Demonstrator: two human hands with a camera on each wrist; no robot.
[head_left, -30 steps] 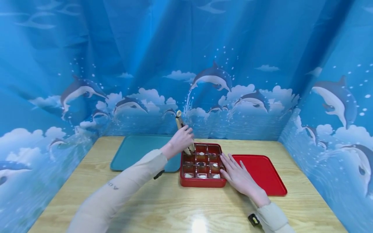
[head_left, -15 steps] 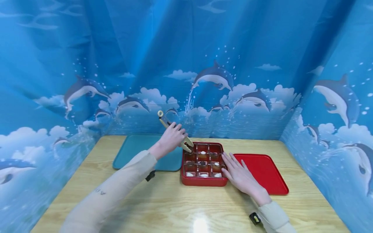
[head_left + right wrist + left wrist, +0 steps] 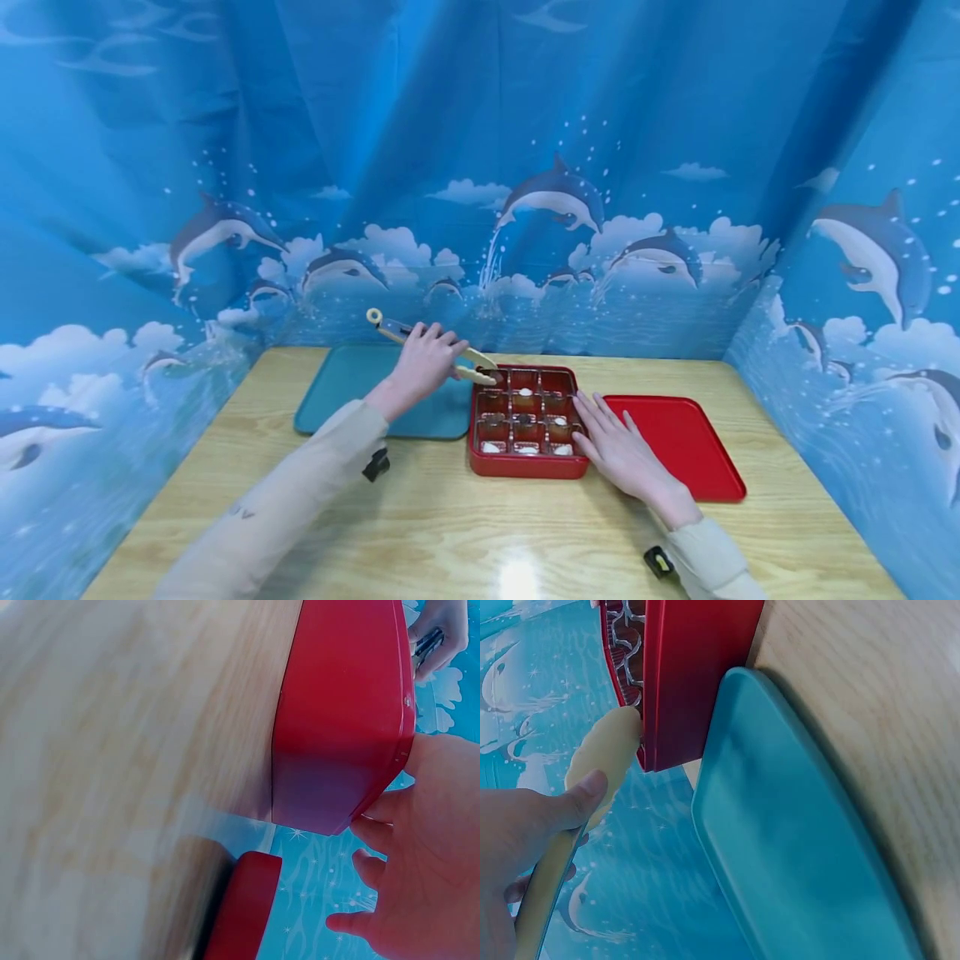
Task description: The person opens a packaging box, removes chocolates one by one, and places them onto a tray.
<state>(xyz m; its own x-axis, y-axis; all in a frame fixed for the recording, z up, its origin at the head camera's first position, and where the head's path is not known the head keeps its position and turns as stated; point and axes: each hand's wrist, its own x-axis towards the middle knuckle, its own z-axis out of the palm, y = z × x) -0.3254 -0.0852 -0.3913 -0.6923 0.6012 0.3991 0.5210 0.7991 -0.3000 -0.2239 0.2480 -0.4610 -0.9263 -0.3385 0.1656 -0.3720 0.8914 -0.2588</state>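
Observation:
My left hand (image 3: 426, 364) grips a pair of beige tongs (image 3: 604, 750) with a ring at the handle end. The tongs lie tilted low, their tips right at the far left compartment of a red box (image 3: 528, 467). A clear divided insert (image 3: 525, 427) splits the box into several compartments; small white-topped pieces (image 3: 490, 448) sit in the front row and a few others. What the tips work on inside the far left compartment is hidden. My right hand (image 3: 617, 442) rests with extended fingers along the box's right side.
A teal tray (image 3: 438, 417) lies left of the box, partly under my left arm. A red lid-like tray (image 3: 678, 442) lies to the right, beyond my right hand. A blue dolphin-print curtain (image 3: 480, 208) stands behind the wooden table (image 3: 450, 533).
My left hand has moved left, and the tongs have swung from nearly upright to a low slant, tips staying at the far left compartment. My right hand stays at the box.

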